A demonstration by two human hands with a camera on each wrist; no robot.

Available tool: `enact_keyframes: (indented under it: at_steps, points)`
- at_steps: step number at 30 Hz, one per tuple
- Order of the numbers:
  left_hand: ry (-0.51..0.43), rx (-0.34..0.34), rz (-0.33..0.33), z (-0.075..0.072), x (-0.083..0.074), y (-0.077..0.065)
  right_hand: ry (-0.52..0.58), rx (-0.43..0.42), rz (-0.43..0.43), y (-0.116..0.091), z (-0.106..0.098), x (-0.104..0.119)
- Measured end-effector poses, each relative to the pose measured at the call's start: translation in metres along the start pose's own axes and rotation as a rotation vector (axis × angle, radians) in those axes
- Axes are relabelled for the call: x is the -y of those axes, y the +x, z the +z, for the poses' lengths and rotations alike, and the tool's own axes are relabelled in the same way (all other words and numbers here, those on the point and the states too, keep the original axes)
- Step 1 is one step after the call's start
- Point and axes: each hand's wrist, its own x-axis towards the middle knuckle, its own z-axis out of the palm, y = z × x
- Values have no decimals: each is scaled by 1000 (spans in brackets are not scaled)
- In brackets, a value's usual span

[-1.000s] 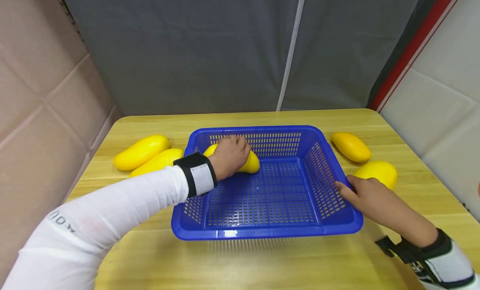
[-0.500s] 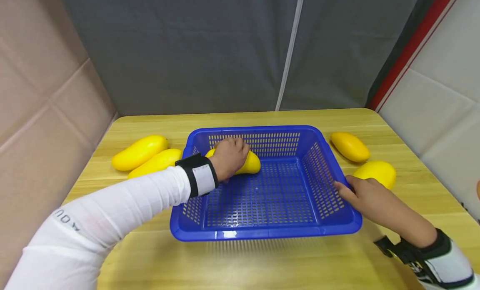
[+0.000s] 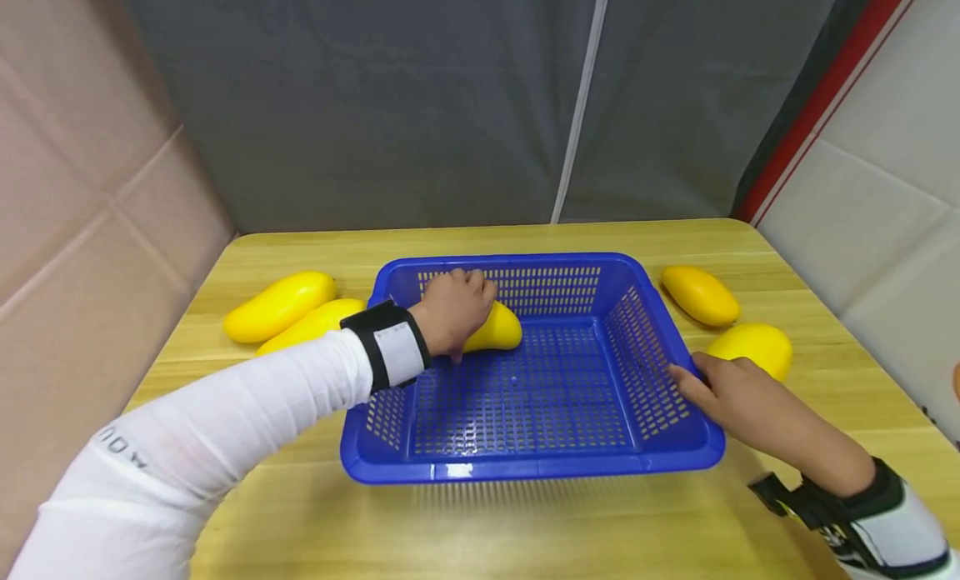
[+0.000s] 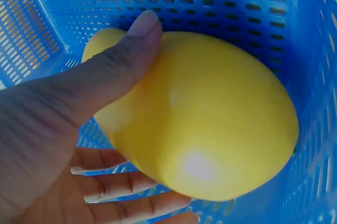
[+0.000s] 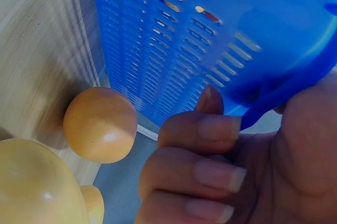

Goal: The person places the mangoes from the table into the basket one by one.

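Note:
A blue plastic basket [image 3: 525, 472] with slotted walls sits mid-table. Inside it, at the left, lies a yellow mango [image 3: 498, 328]. My left hand [image 3: 454, 312] holds this mango; in the left wrist view the thumb lies across the mango [image 4: 221, 108] and the fingers [image 4: 116, 182] reach underneath. Whether the yellow bulge beyond the thumb belongs to the same fruit, I cannot tell. My right hand [image 3: 742, 392] grips the basket's right rim, and in the right wrist view its curled fingers [image 5: 195, 171] show against the basket's outer wall [image 5: 158, 50].
Left of the basket, two yellow mangoes [image 3: 281, 307] lie side by side on the wooden table [image 3: 360, 530]. To the right are an orange-yellow mango [image 3: 701, 295] and a yellow mango [image 3: 753, 349], the latter close behind my right hand. A grey curtain [image 3: 375, 105] hangs behind the table.
My left hand has shifted slightly left and up along the mango, covering its left end and showing more of its right. The basket and my right hand stay nearly still.

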Motion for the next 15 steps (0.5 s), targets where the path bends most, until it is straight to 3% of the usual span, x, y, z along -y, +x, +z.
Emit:
enact_keyframes:
  at_steps: [5, 15]
  points:
    - [-79, 55, 14, -7, 9, -2, 13, 17, 14, 0, -2, 1]
    - [-169, 31, -24, -17, 34, -15, 2, 5, -2, 0, -1, 0]
